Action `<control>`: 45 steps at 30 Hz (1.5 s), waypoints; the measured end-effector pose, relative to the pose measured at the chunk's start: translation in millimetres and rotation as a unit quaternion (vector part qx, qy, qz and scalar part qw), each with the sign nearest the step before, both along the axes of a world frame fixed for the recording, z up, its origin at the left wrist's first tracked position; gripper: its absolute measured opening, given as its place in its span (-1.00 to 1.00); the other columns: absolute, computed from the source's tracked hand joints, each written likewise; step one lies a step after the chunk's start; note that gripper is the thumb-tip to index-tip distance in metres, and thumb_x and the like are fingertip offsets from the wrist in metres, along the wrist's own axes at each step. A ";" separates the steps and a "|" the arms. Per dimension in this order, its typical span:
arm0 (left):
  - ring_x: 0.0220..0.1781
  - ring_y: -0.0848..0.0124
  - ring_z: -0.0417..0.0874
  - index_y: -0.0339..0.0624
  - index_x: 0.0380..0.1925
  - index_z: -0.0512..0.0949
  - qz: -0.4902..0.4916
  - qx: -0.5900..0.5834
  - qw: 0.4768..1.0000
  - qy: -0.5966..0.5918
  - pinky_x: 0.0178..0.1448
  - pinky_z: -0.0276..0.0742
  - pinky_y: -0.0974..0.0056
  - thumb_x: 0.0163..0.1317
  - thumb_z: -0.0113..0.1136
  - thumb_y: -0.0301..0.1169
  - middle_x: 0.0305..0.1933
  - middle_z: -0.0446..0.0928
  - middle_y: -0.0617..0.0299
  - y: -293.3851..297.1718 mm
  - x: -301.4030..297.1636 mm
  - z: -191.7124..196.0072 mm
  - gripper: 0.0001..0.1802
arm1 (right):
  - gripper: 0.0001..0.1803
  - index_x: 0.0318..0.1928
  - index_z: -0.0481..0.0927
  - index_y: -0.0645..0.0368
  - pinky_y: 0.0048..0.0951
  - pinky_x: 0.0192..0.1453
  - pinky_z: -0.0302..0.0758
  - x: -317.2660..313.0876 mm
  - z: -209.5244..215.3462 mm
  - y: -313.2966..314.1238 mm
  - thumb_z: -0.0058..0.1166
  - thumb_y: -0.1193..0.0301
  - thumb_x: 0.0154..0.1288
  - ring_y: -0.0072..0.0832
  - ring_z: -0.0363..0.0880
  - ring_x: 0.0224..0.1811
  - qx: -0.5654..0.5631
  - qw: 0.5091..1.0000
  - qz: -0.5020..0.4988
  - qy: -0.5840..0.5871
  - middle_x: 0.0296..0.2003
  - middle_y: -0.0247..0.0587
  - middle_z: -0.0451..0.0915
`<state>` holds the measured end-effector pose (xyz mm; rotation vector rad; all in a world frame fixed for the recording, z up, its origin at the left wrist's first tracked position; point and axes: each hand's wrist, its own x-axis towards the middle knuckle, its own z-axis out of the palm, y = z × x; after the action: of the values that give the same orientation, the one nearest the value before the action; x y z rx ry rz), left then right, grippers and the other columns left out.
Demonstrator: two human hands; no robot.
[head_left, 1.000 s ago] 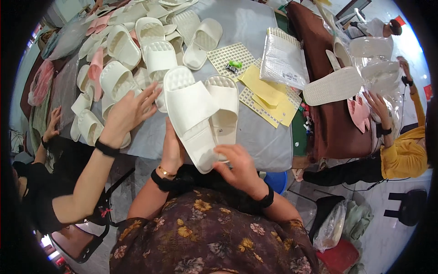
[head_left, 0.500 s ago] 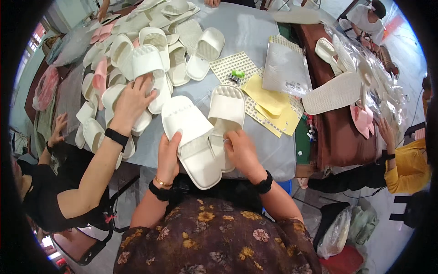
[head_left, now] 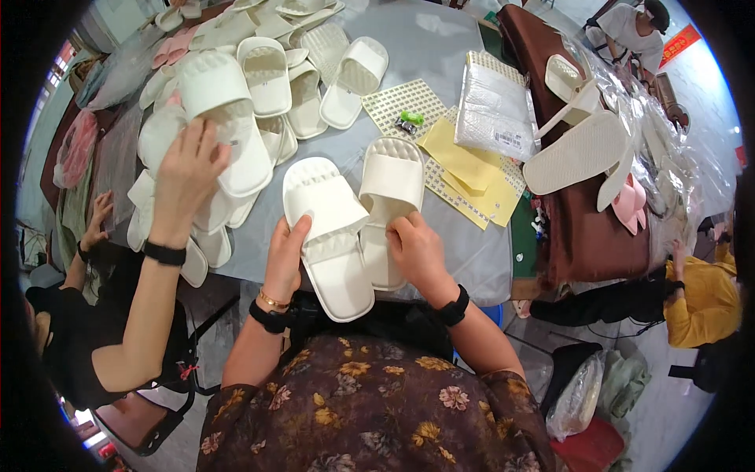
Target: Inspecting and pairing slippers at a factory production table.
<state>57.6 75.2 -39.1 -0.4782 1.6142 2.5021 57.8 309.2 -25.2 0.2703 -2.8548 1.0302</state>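
Note:
My left hand (head_left: pixel 285 256) grips the edge of a white slipper (head_left: pixel 342 279), its thumb beside the strap. This slipper is tilted and overlaps a second white slipper (head_left: pixel 392 177) just to its right. My right hand (head_left: pixel 415 248) has its fingers pinched together against the second slipper's insole, just below the strap. What lies under those fingertips is hidden. Both slippers have padded, bumpy insoles at the open toe and are over the near edge of the grey-covered table (head_left: pixel 464 263).
Piled white slippers (head_left: pixel 267 75) fill the left, where a co-worker's hand (head_left: pixel 189 173) holds one. Sticker sheets (head_left: pixel 397 106), yellow paper (head_left: pixel 460 161), a small green item (head_left: pixel 411 117) and a silvery bubble mailer (head_left: pixel 495 106) lie to the right. Beyond are a brown surface (head_left: pixel 590 252) and more slippers (head_left: pixel 574 153).
My two slippers have shifted slightly, and my right fingers have moved up over the insole beneath the strap. The co-worker's hand has drawn a white slipper leftward.

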 end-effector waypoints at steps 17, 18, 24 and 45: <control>0.00 0.51 0.58 -0.29 0.12 0.43 -0.042 -0.041 0.998 0.023 0.06 0.52 0.36 0.43 0.13 -0.26 0.03 0.56 0.22 -7.6 -6.0 -5.9 -0.60 | -0.90 -0.24 0.57 0.25 -0.20 -0.15 0.50 -9.7 -5.5 94.6 0.10 0.49 0.27 -0.09 0.57 -0.24 -0.152 0.979 -0.132 0.025 -0.30 0.03 0.57; 0.00 0.51 0.58 -0.29 0.12 0.43 -0.044 -0.039 0.998 0.023 0.06 0.52 0.36 0.43 0.13 -0.26 0.03 0.56 0.22 -10.7 -9.0 -4.1 -0.60 | -0.90 -0.25 0.58 0.26 -0.23 -0.14 0.50 -12.3 0.3 111.8 0.10 0.48 0.27 -0.11 0.58 -0.24 -0.135 0.977 -0.161 0.029 -0.30 0.03 0.58; 0.04 0.50 0.57 -0.37 0.24 0.38 -0.104 -0.152 0.977 0.104 0.10 0.49 0.34 0.41 0.17 -0.27 0.09 0.56 0.17 -14.8 -23.5 11.5 -0.48 | -0.90 -0.32 0.61 0.27 -0.18 -0.11 0.50 -31.7 -0.6 180.8 0.11 0.48 0.21 -0.09 0.56 -0.24 0.000 0.982 -0.178 0.062 -0.36 0.02 0.56; 0.14 0.30 0.53 -0.29 0.24 0.42 -0.054 -0.425 0.887 0.170 0.15 0.49 0.26 0.35 0.22 -0.34 0.18 0.45 0.11 -27.4 -7.4 -10.9 -0.50 | -0.85 -0.26 0.62 0.21 -0.11 -0.14 0.51 -43.0 -13.8 201.6 0.17 0.43 0.16 -0.05 0.59 -0.23 0.060 0.978 -0.173 0.097 -0.33 0.00 0.60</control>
<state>50.2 47.7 -50.0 0.0081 2.7573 1.7318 14.8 510.8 -39.1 -0.1121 -2.6595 0.7229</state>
